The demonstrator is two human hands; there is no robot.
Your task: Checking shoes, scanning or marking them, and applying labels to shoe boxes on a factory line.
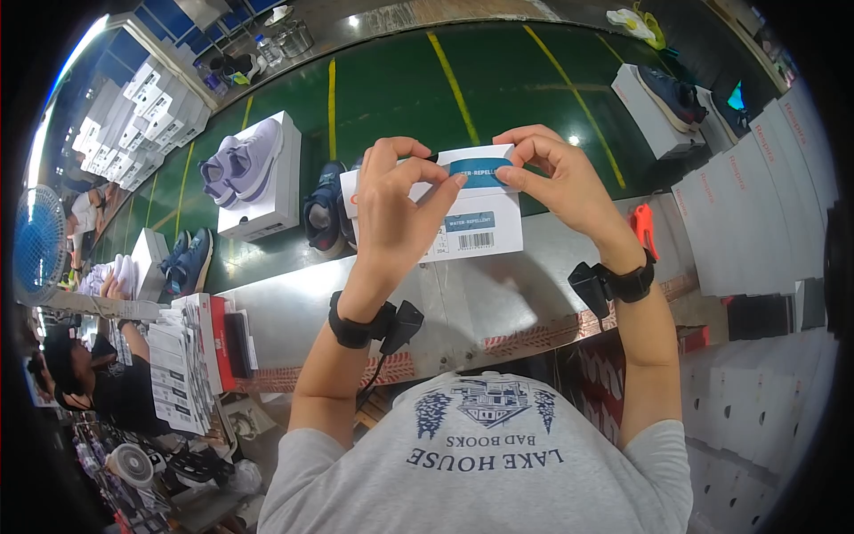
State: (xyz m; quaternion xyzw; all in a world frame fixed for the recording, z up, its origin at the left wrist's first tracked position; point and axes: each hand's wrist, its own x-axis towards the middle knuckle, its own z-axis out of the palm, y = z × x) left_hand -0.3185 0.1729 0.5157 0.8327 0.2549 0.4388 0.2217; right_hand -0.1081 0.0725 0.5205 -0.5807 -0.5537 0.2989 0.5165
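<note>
A white shoebox [503, 236] stands on the bench before me, its end with a barcode and a small blue label facing me. My left hand [391, 205] is closed in a pinch, its thumb tip on the left part of a larger blue sticker [476, 167] at the box's upper edge. At the sticker's other end, my right hand [556, 173] pinches with the thumb in front and fingers curled behind. Whether the sticker lies fully flat on the box I cannot tell. Dark blue sneakers [324, 212] sit just left of the box, partly hidden by my left hand.
Lilac sneakers [249, 160] rest on a white box on the green conveyor belt [382, 98]. Another boxed dark pair [667, 96] is at far right. An orange-red tool [642, 230] lies beside my right wrist. Stacked boxes [738, 196] wall the right; a co-worker [107, 369] is at left.
</note>
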